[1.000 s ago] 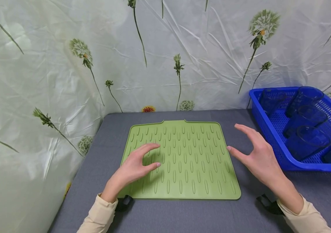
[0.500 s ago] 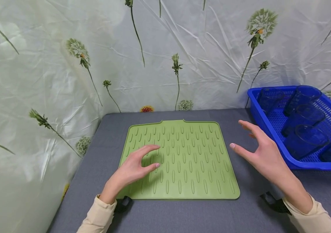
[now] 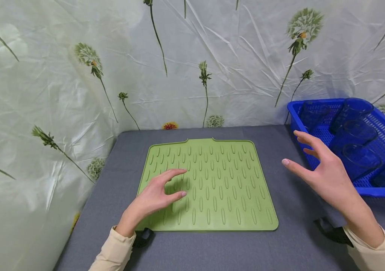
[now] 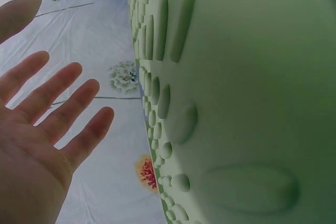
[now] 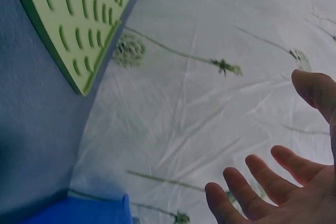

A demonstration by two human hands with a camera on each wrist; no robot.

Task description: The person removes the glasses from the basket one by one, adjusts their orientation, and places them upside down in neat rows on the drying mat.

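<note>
A green drying mat (image 3: 219, 188) with raised oval ridges lies flat on the grey cloth of the table. Over its left part hovers my left hand (image 3: 155, 194), thumb and fingers apart, holding nothing. The left wrist view shows that hand (image 4: 42, 129) with its fingers spread beside the mat. My right hand (image 3: 329, 173) is in the air between the mat and a blue plastic basket (image 3: 378, 192), near the basket's left wall. It holds nothing, its thumb and fingers spread. Several drinking glasses (image 3: 361, 160) stand in the basket; my right hand partly hides one of them.
A pale curtain (image 3: 165, 98) printed with dandelions hangs behind and to the left of the table (image 3: 192, 250). Black straps (image 3: 143, 237) circle both wrists. In the right wrist view, a corner of the basket (image 5: 84, 211) shows at the bottom.
My right hand has moved right, away from the mat's right edge and closer to the basket. The left hand has stayed almost still over the mat. The view has shifted slightly.
</note>
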